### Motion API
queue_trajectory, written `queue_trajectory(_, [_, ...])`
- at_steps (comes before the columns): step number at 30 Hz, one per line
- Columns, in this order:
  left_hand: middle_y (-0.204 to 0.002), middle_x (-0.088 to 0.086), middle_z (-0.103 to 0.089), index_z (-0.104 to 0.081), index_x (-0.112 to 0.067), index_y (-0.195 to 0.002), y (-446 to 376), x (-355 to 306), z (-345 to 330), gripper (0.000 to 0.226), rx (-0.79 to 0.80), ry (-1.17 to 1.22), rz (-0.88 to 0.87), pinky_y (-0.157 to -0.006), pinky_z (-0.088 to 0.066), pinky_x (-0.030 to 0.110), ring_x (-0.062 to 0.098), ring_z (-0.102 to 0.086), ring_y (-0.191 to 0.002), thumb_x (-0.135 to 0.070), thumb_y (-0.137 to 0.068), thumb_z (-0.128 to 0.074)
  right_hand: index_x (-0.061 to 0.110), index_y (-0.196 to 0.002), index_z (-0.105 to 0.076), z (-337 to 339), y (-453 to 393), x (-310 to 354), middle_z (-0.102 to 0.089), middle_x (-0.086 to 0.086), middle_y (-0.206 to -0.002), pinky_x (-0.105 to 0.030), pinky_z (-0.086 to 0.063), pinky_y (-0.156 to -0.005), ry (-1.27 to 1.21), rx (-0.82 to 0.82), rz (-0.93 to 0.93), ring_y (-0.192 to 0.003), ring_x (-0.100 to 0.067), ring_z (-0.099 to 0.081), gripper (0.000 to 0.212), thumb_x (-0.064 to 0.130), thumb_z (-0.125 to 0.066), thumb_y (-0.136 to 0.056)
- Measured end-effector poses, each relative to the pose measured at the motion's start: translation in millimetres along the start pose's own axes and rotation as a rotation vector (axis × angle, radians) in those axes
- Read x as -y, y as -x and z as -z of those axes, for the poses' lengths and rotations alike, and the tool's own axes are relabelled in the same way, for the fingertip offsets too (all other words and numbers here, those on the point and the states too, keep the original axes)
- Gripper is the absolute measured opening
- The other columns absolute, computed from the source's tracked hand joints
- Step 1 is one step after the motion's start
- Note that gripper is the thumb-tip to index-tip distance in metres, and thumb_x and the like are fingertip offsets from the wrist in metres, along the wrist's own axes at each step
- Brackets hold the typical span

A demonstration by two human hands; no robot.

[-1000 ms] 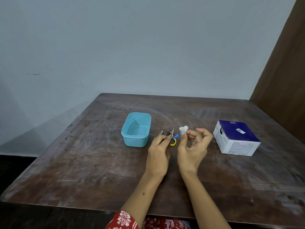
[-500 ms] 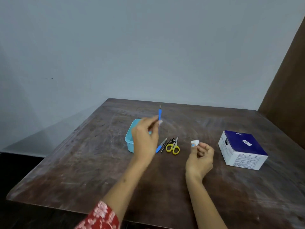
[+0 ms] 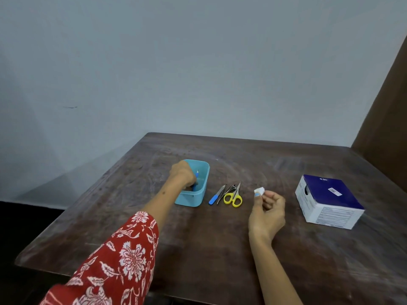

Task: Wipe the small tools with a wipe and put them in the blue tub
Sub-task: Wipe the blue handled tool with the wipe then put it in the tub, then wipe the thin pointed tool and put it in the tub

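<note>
One blue-handled tool is going into the blue tub, mid-tabletop; my left hand pinches it inside the rim, tip up. My right hand pinches the folded wipe. Scissors, file and tweezers wait beside the tub. Risk: letting go at a slant could tip the tool over the wall. Box near the right edge: print too small to read.

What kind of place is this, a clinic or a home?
Probably a plain room at home; hard to be sure. A worn wooden table stands against a bare wall, with only a blue tub and small tools.
</note>
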State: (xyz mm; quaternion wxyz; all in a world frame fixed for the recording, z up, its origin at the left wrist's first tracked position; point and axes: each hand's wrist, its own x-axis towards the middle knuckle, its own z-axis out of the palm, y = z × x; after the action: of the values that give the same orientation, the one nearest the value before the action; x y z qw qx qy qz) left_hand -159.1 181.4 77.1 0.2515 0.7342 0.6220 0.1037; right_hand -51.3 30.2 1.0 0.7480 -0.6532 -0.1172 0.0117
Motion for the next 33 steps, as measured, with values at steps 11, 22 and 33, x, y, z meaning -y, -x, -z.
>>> queue_trajectory(11, [-0.118,0.014,-0.058,-0.056,0.0,-0.105,9,4,-3,0.033,-0.005,-0.112,0.013,-0.072,-0.048,0.028,0.026,-0.061,-0.102,-0.024,-0.084,-0.066,0.012,-0.094,-0.056,0,2,2,-0.061,0.0,-0.082,-0.001,-0.041,-0.06,0.013,0.033,0.038,-0.07,-0.002,-0.056,0.014,0.007,-0.065,-0.085])
queue_trajectory(22, [-0.091,0.012,-0.06,-0.058,0.0,-0.083,61,-14,-7,0.012,-0.401,-0.049,-0.568,-0.069,-0.046,0.039,0.034,-0.058,-0.085,0.006,-0.083,-0.047,0.025,-0.123,-0.055,1,4,0,-0.063,0.001,-0.087,-0.005,-0.036,-0.066,0.06,0.062,0.085,-0.079,-0.011,-0.059,0.045,-0.002,-0.054,-0.087])
queue_trajectory(33, [-0.117,0.015,-0.059,-0.053,-0.002,-0.117,87,-10,-72,0.031,-0.195,-0.383,-0.568,-0.087,-0.046,0.036,0.029,-0.052,-0.11,0.005,-0.087,-0.045,0.012,-0.086,-0.066,-1,1,4,-0.064,0.001,-0.077,-0.003,-0.041,-0.058,0.004,0.011,-0.016,-0.073,-0.013,-0.06,0.012,0.002,-0.059,-0.082])
